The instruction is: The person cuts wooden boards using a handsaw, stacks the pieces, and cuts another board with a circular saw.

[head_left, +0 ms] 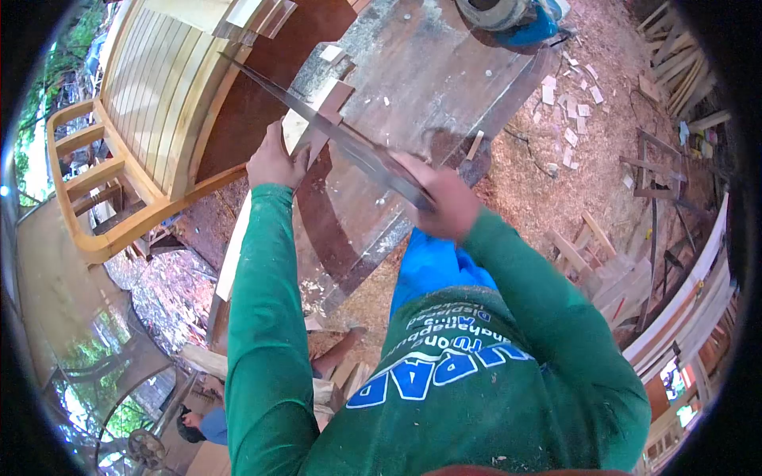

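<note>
My right hand (451, 205) is closed round the handle end of a handsaw (333, 133), blurred by motion. Its long blade slants up and left across a light wooden strip (298, 131) above the worktable (381, 87). Fingers of my left hand (274, 160) grip that strip just left of the blade, the thumb on the near side. Whether the teeth are in the wood cannot be made out. A small wood block (332, 54) lies on the dusty tabletop beyond the blade.
A slatted, curved wooden furniture piece (155, 75) with an open frame (111, 170) stands at the left. At the table's far edge sits a blue power tool (520, 20). Offcuts (571, 111) litter the sawdust floor on the right. Another person (208, 426) is at lower left.
</note>
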